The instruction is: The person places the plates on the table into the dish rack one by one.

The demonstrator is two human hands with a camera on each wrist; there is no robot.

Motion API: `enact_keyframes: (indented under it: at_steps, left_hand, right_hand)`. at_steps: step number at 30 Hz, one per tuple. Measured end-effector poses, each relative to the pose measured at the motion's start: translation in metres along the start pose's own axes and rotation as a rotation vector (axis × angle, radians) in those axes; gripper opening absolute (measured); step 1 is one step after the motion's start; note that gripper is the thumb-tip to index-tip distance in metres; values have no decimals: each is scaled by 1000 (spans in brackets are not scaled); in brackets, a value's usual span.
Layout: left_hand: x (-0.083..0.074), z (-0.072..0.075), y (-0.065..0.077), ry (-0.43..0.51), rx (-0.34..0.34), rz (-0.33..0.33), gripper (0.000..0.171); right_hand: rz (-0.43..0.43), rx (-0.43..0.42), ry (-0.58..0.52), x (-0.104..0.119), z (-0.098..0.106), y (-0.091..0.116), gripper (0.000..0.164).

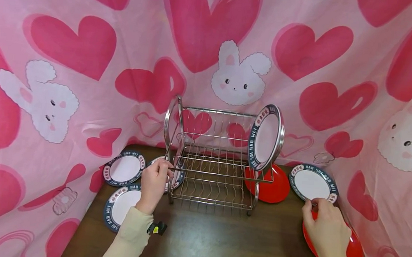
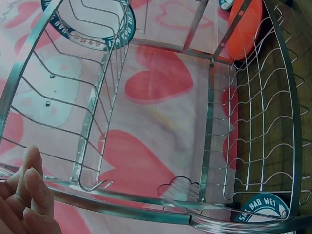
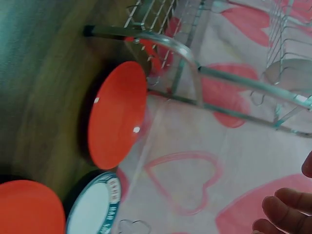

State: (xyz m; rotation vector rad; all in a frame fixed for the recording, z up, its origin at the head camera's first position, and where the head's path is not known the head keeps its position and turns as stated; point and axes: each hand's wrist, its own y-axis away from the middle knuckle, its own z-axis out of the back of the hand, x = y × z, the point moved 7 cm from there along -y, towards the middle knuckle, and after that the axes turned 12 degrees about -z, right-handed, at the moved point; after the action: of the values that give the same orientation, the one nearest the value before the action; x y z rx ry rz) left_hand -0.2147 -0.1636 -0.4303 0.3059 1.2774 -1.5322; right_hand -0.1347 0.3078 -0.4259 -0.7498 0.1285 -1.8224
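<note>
My left hand (image 1: 153,185) grips the front left corner of the upper tier of a two-tier metal dish rack (image 1: 220,174). In the left wrist view its bent fingers (image 2: 39,192) lie at the rack's rail. One white plate with a dark blue lettered rim (image 1: 266,138) stands upright at the right end of the upper tier. My right hand (image 1: 326,233) hovers over a red plate (image 1: 356,252) at the right, with fingers loosely bent and nothing between them. Just beyond its fingertips is a blue-rimmed plate (image 1: 312,183).
Another red plate (image 1: 276,189) lies by the rack's right side. To the left, two blue-rimmed plates, a rear one (image 1: 124,169) and a nearer one (image 1: 122,207), lie on the brown table (image 1: 209,244). A further blue-rimmed plate (image 1: 177,180) is partly hidden behind my left hand. Pink heart-print cloth surrounds the table.
</note>
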Motion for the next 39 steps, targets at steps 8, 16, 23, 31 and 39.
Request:
enact_keyframes:
  at_steps: [8, 16, 23, 31, 39]
  left_hand:
    - [1, 0, 1, 7, 13, 20, 36]
    - [2, -1, 2, 8, 9, 28, 35]
    - [2, -1, 1, 17, 5, 21, 36]
    - [3, -1, 1, 23, -3, 15, 36]
    - [3, -1, 1, 13, -1, 14, 34]
  right_hand:
    - [-124, 95, 63, -38, -10, 5, 20]
    - [-223, 171, 104, -77, -17, 10, 25]
    - [-321, 276, 162, -110, -29, 16, 30]
    - [-403, 339, 207, -148, -39, 27, 29]
    - [-498, 436, 304, -179, -50, 40, 34]
